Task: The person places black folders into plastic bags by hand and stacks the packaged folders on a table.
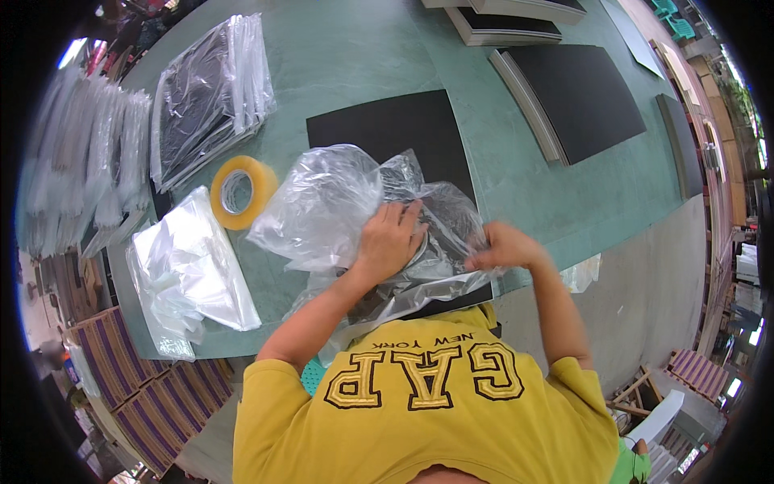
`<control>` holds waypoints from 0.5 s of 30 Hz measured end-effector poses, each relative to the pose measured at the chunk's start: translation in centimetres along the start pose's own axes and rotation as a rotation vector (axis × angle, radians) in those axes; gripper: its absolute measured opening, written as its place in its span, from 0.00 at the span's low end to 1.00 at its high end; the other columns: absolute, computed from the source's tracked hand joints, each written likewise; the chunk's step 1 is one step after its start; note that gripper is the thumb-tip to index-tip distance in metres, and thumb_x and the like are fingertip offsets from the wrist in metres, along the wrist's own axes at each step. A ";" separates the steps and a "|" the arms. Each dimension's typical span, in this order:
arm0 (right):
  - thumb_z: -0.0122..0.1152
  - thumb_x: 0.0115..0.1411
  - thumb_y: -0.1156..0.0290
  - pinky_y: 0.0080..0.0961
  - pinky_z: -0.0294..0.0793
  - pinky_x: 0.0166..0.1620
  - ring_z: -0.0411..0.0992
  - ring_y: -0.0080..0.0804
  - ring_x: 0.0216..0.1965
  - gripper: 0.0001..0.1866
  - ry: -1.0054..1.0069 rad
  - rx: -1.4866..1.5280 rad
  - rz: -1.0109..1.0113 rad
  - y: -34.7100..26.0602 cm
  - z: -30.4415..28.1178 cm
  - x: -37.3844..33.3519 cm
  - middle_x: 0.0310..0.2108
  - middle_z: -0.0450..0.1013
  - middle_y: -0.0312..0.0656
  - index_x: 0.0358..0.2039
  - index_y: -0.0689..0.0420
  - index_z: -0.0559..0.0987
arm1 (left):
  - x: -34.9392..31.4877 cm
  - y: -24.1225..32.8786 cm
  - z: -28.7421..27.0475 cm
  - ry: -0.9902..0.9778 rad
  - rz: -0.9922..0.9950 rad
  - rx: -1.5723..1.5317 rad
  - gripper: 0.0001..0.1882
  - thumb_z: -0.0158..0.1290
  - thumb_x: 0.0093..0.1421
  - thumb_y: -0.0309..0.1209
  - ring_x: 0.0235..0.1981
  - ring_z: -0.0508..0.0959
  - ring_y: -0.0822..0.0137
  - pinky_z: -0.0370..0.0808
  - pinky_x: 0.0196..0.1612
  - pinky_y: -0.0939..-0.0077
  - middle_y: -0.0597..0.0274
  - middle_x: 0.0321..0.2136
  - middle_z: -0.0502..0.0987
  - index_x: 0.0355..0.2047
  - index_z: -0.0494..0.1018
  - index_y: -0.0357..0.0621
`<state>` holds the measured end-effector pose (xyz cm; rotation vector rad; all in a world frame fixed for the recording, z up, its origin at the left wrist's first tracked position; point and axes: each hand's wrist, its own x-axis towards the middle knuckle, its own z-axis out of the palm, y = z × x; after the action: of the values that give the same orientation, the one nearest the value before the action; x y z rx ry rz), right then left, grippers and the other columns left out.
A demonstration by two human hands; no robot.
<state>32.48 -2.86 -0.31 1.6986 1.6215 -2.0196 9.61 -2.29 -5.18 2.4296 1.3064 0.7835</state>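
A crumpled clear plastic bag (322, 202) puffs up over a flat black board (395, 121) at the table edge in front of me. My left hand (391, 242) lies on the bag with its fingers stretched out, pressing the film against the black surface below. On the right, my right hand (504, 248) has its fingers closed on the bag's edge and is slightly blurred. Film covers the near part of the board, so how far the board reaches into the bag is hard to tell.
A yellow tape roll (242, 192) sits left of the bag, beside a stack of clear bags (193, 258). Wrapped black boards (205, 97) and more plastic-wrapped pieces (89, 153) are piled farther left. Stacks of black boards (576, 97) stand at the far right of the green table (347, 48).
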 end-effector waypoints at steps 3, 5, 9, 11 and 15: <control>0.67 0.42 0.61 0.20 0.68 0.29 0.70 0.22 0.25 0.19 -0.088 -0.067 0.027 0.9 -0.7 -1.0 0.22 0.72 0.38 0.26 0.64 0.76 | -0.1 -0.4 0.4 -0.022 0.041 -0.024 0.16 0.53 0.48 0.32 0.28 0.70 0.60 0.68 0.29 0.69 0.58 0.26 0.68 0.38 0.69 0.41; 0.66 0.43 0.61 0.20 0.68 0.27 0.70 0.22 0.23 0.18 0.172 0.222 -0.188 1.7 -1.0 0.5 0.20 0.72 0.39 0.26 0.64 0.76 | 0.0 -0.4 0.5 -0.026 0.058 -0.033 0.16 0.53 0.47 0.32 0.28 0.70 0.60 0.68 0.28 0.69 0.58 0.26 0.68 0.37 0.70 0.41; 0.64 0.45 0.66 0.17 0.64 0.24 0.66 0.18 0.20 0.12 0.326 0.080 -0.277 -0.3 -1.8 3.5 0.18 0.71 0.35 0.26 0.62 0.76 | 0.1 -0.4 0.3 -0.044 0.067 -0.050 0.15 0.53 0.47 0.31 0.28 0.70 0.61 0.68 0.28 0.69 0.58 0.25 0.68 0.37 0.70 0.43; 0.64 0.46 0.67 0.16 0.64 0.24 0.66 0.18 0.21 0.12 0.298 -0.164 -0.202 -0.9 -2.1 4.3 0.19 0.71 0.35 0.26 0.63 0.76 | -0.1 -0.7 0.4 -0.008 0.068 -0.072 0.13 0.53 0.47 0.30 0.27 0.70 0.60 0.68 0.28 0.69 0.58 0.25 0.68 0.35 0.70 0.43; 0.64 0.46 0.67 0.14 0.62 0.23 0.64 0.16 0.19 0.11 0.161 0.220 -0.130 -2.0 -2.3 3.6 0.18 0.70 0.32 0.23 0.61 0.75 | -0.5 -0.9 0.2 0.086 -0.041 -0.228 0.10 0.54 0.48 0.31 0.23 0.71 0.58 0.68 0.25 0.70 0.56 0.22 0.70 0.31 0.71 0.41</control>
<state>31.43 1.64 -1.32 1.9209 1.6489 -2.2495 8.88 -2.15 -5.97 2.2065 1.2195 0.9779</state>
